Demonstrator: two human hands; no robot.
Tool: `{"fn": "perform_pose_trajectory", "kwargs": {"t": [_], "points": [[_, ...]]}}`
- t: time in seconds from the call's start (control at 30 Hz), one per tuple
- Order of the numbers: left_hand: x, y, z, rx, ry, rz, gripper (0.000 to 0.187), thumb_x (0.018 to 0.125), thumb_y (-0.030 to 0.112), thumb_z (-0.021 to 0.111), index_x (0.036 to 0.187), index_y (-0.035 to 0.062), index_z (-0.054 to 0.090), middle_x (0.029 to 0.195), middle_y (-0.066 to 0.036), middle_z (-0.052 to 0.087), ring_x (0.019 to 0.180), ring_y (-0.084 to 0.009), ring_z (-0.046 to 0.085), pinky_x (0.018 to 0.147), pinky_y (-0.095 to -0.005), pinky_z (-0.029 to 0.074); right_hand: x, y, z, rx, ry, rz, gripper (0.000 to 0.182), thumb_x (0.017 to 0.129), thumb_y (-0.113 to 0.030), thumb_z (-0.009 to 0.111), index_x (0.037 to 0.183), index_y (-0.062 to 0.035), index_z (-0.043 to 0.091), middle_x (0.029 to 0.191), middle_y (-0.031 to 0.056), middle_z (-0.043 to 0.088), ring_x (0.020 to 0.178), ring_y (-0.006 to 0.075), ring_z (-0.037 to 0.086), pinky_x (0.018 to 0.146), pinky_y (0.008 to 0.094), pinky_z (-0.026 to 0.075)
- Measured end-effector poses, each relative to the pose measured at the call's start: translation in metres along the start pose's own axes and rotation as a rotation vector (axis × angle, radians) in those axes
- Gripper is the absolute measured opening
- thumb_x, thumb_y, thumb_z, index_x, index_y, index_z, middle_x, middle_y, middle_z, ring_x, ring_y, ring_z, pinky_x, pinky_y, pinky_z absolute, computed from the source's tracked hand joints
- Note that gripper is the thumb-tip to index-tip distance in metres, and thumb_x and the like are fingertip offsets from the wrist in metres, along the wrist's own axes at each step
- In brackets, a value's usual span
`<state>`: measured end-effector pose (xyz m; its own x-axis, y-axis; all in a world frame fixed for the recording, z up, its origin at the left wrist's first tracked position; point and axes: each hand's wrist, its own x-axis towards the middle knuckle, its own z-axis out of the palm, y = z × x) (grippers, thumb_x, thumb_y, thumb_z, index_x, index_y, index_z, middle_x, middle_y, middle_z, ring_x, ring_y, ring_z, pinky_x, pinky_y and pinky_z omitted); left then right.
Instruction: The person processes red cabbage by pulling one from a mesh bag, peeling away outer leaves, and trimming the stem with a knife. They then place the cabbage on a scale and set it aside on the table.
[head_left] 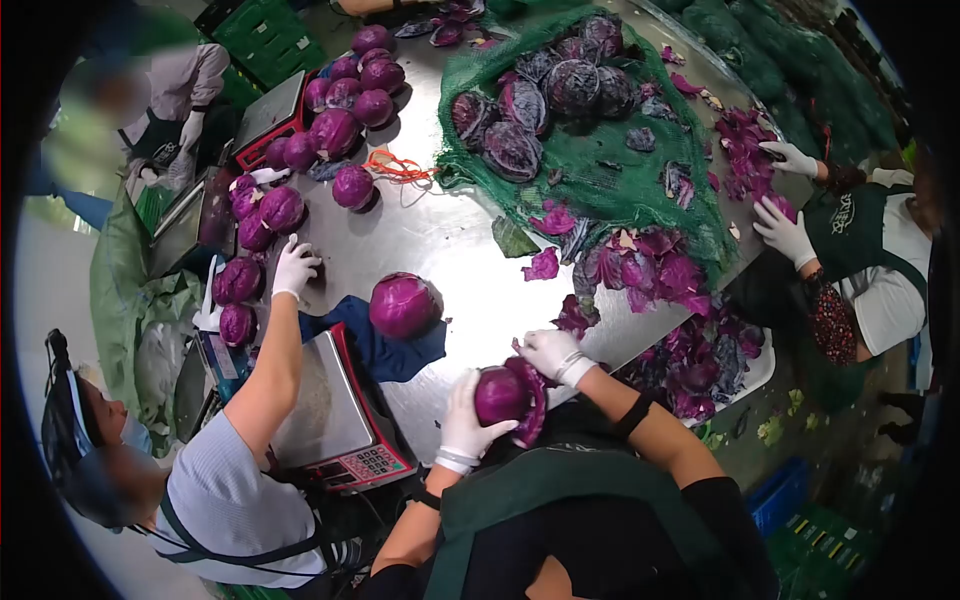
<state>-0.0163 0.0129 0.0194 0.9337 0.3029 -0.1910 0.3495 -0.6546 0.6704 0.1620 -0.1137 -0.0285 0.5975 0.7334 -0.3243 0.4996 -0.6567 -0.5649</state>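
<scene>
Just above the near edge of the steel table (450, 240) I hold a red cabbage (498, 394). My left hand (465, 420), in a white glove, cups it from the left and below. My gloved right hand (550, 352) grips the top of a loose outer leaf (535, 402) that curls away from the head on its right side. Another trimmed cabbage (403, 305) rests on the table a little beyond, beside a blue cloth (385, 352).
A co-worker's gloved hand (293, 265) reaches to cabbages (240, 280) on the left, above a scale (335, 410). A green net (600, 170) holds untrimmed heads. Torn leaves (650, 268) pile at right, where another person's gloved hands (785, 230) work. More cabbages (345, 105) line the far left.
</scene>
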Motion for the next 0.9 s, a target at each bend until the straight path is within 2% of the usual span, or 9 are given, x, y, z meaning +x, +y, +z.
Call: {"fn": "perform_pose_trajectory", "kwargs": {"t": [0.23,0.27,0.33,0.37,0.43,0.57,0.7,0.77,0.9], "points": [[0.001,-0.050,0.020,-0.414,0.311,-0.162,0.098,0.064,0.026,0.079,0.137,0.0009,0.019,0.126,-0.021,0.041,0.116,-0.0308,0.043,0.101,-0.0386,0.034,-0.016,0.023,0.021,-0.024,0.018,-0.031,0.021,0.080,-0.024,0.050,0.086,-0.0084,0.063,0.083,0.0153,0.063,0.078,0.0316,0.062,0.072,0.0417,0.049],[0.009,-0.023,0.002,-0.692,0.329,-0.274,0.087,0.068,0.021,0.076,0.136,0.0026,0.024,0.125,-0.018,0.042,0.110,-0.0279,0.048,0.097,-0.0347,0.039,-0.020,0.027,0.021,0.008,0.073,-0.067,0.020,0.080,-0.023,0.050,0.085,-0.0080,0.062,0.084,0.0147,0.063,0.078,0.0314,0.062,0.072,0.0414,0.049],[0.015,-0.067,0.017,-1.299,0.298,-0.343,0.072,0.076,0.028,0.070,0.133,0.0068,0.030,0.125,-0.016,0.044,0.111,-0.0293,0.050,0.089,-0.0384,0.048,-0.031,0.037,0.013,0.134,0.336,-0.182,0.016,0.079,-0.019,0.049,0.082,-0.0075,0.061,0.083,0.0129,0.062,0.078,0.0309,0.061,0.070,0.0407,0.049],[0.017,-0.070,0.013,-1.670,0.226,-0.410,0.069,0.078,0.032,0.067,0.132,0.0081,0.032,0.125,-0.016,0.044,0.113,-0.0307,0.050,0.087,-0.0416,0.050,-0.039,0.041,-0.012,0.072,0.228,-0.126,0.015,0.079,-0.019,0.050,0.081,-0.0084,0.061,0.084,0.0112,0.062,0.078,0.0303,0.061,0.070,0.0397,0.049],[0.019,-0.062,0.002,-1.994,0.140,-0.405,0.074,0.081,0.057,0.054,0.134,0.0113,0.032,0.130,-0.016,0.042,0.116,-0.0351,0.047,0.082,-0.0483,0.052,-0.063,0.050,-0.050,0.108,0.300,-0.087,0.013,0.079,-0.019,0.053,0.081,-0.0096,0.062,0.086,0.0099,0.063,0.079,0.0304,0.061,0.070,0.0391,0.050],[0.032,-0.045,-0.033,-2.127,0.093,-0.474,0.089,0.073,0.072,0.049,0.135,0.0101,0.032,0.126,-0.020,0.046,0.106,-0.0401,0.054,0.072,-0.0481,0.056,-0.122,0.088,-0.126,-0.237,0.224,0.123,0.019,0.079,-0.025,0.058,0.082,-0.0073,0.063,0.083,0.0117,0.062,0.080,0.0309,0.060,0.070,0.0393,0.048],[0.054,-0.058,-0.096,-2.188,-0.069,0.040,0.087,0.074,0.071,0.049,0.135,0.0105,0.032,0.128,-0.021,0.044,0.107,-0.0412,0.052,0.074,-0.0484,0.055,-0.158,0.105,-0.148,-0.092,0.562,0.316,0.050,0.071,-0.016,0.072,0.117,-0.0042,0.055,0.095,0.0120,0.062,0.079,0.0244,0.061,0.072,0.0332,0.049],[0.076,-0.075,-0.121,-1.853,0.499,-0.180,0.086,0.074,0.070,0.049,0.135,0.0121,0.034,0.128,-0.017,0.045,0.109,-0.0374,0.052,0.078,-0.0479,0.051,-0.152,0.111,-0.134,0.034,0.655,0.241,0.048,0.071,-0.012,0.072,0.116,-0.0040,0.056,0.094,0.0109,0.062,0.077,0.0219,0.060,0.072,0.0308,0.049],[0.133,-0.095,-0.141,-1.653,0.626,-0.278,0.081,0.074,0.071,0.051,0.131,0.0155,0.039,0.127,-0.009,0.047,0.112,-0.0266,0.050,0.083,-0.0465,0.046,-0.128,0.080,-0.107,0.021,0.472,0.117,0.036,0.074,-0.016,0.070,0.107,-0.0048,0.061,0.092,0.0123,0.064,0.076,0.0236,0.062,0.071,0.0316,0.050]]}}
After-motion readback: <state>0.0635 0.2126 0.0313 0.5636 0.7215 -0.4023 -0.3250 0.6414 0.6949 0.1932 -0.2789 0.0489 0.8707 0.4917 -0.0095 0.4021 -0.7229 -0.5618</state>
